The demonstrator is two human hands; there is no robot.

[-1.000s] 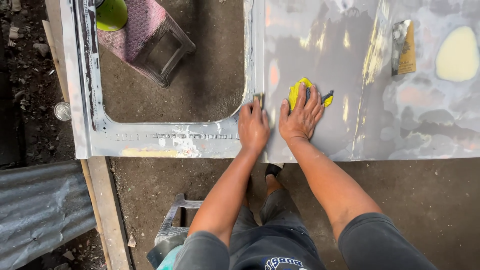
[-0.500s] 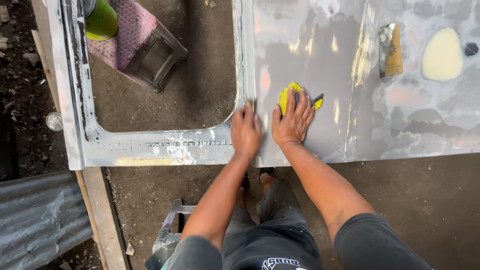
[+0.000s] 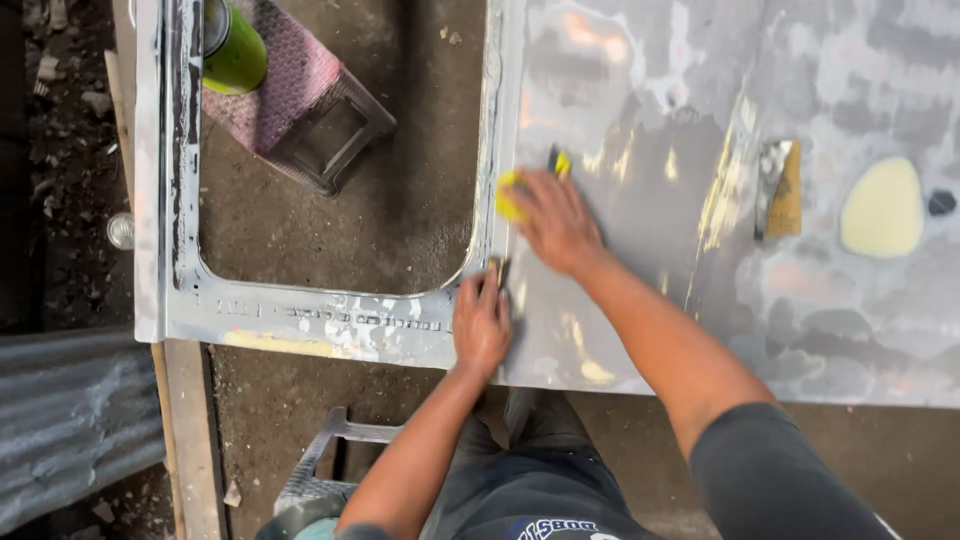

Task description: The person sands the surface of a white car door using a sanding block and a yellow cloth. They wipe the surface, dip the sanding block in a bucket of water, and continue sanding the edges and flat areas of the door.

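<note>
A grey, patchily sanded metal door panel (image 3: 720,300) lies flat in front of me, its window opening at the left. My right hand (image 3: 553,220) presses a yellow sanding pad (image 3: 511,194) flat against the panel beside the edge of the window opening. My left hand (image 3: 482,322) rests palm-down on the frame near the opening's lower right corner, fingers together, holding nothing I can make out. A folded piece of sandpaper (image 3: 777,190) and a pale yellow patch of filler (image 3: 882,208) sit on the panel further right.
Through the window opening I see a dirt floor, a small stool with a pink woven seat (image 3: 290,95) and a green can (image 3: 232,45). A wooden plank (image 3: 190,430) and corrugated sheet (image 3: 70,420) lie at the lower left. My knees are below the panel.
My right hand has slid the yellow pad up and to the left along the panel, toward the window edge. My left hand has stayed planted on the frame.
</note>
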